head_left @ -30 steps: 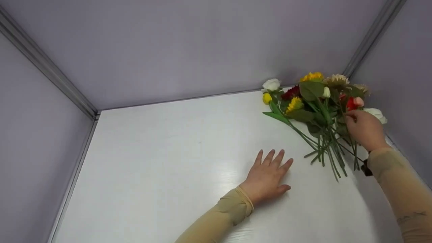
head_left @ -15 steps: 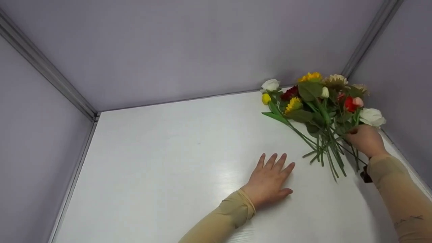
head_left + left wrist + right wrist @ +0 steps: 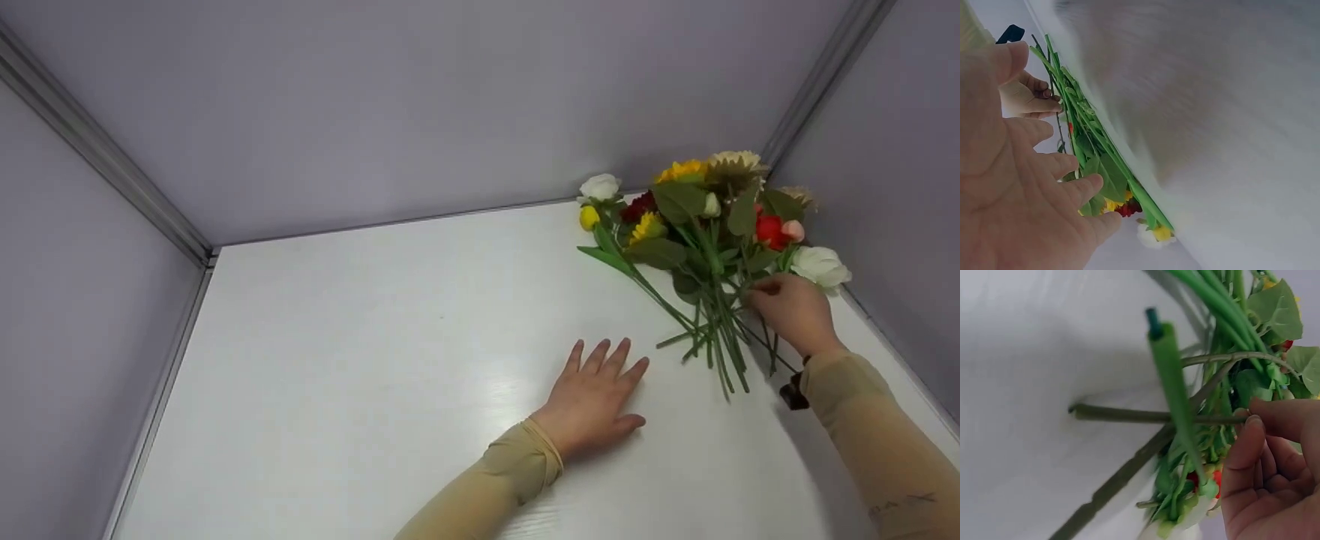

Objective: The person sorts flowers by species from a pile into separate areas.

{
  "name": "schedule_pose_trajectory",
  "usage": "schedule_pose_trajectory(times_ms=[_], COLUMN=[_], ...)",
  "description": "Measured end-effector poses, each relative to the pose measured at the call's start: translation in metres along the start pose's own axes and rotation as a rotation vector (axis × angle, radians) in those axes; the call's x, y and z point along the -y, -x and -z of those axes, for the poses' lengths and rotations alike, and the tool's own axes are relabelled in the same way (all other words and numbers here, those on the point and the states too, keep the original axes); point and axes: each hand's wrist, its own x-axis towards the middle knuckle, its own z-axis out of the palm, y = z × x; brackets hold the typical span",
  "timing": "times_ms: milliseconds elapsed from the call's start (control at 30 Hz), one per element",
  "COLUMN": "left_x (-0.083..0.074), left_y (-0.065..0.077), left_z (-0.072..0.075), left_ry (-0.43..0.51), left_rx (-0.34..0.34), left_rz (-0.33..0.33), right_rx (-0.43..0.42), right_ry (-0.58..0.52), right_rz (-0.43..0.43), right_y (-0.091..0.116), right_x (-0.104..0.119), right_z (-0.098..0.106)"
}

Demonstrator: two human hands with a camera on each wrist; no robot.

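Note:
My right hand point(image 3: 795, 311) pinches a thin flower stem point(image 3: 1219, 420) between thumb and fingertips, at the right side of a bunch of artificial flowers. Cut ends of the stems point(image 3: 724, 345) point toward me. Among the blooms are a cream flower point(image 3: 733, 169), a yellow flower point(image 3: 682, 172), a red flower point(image 3: 771, 232) and a large white flower point(image 3: 821, 268). Which bloom tops the pinched stem, I cannot tell. My left hand point(image 3: 589, 405) rests palm down with spread, straight fingers, left of the stems and holding nothing. In the left wrist view its palm point(image 3: 1022, 208) fills the left side.
The white table point(image 3: 337, 360) meets a grey back wall point(image 3: 412, 112) and side walls. At the bunch's left end lie a white rose point(image 3: 600, 187) and a yellow bud point(image 3: 589, 218). A small black object point(image 3: 793, 393) is at my right wrist.
My right hand came down toward me from beside the red flower, then shifted left with the stem. The cream flower rose and moved slightly left. My left hand stayed nearly still.

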Motion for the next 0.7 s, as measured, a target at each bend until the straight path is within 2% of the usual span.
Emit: schedule_pose_trajectory(times_ms=[233,367,500,700], left_x=[0.015,0.035,0.059,0.094], left_y=[0.000,0.001,0.008,0.020], left_z=[0.004,0.013,0.025,0.044], left_ry=[0.041,0.169,0.405,0.920], left_rx=[-0.029,-0.081,-0.218,-0.442], left_rz=[0.041,0.082,0.147,0.290], right_rx=[-0.128,-0.181,-0.140,0.013], right_ry=[-0.043,-0.086,-0.173,-0.379], right_rz=[0.019,0.069,0.124,0.235], right_y=[0.000,0.002,0.010,0.026], right_x=[0.027,0.057,0.095,0.160], right_z=[0.006,0.004,-0.009,-0.057])
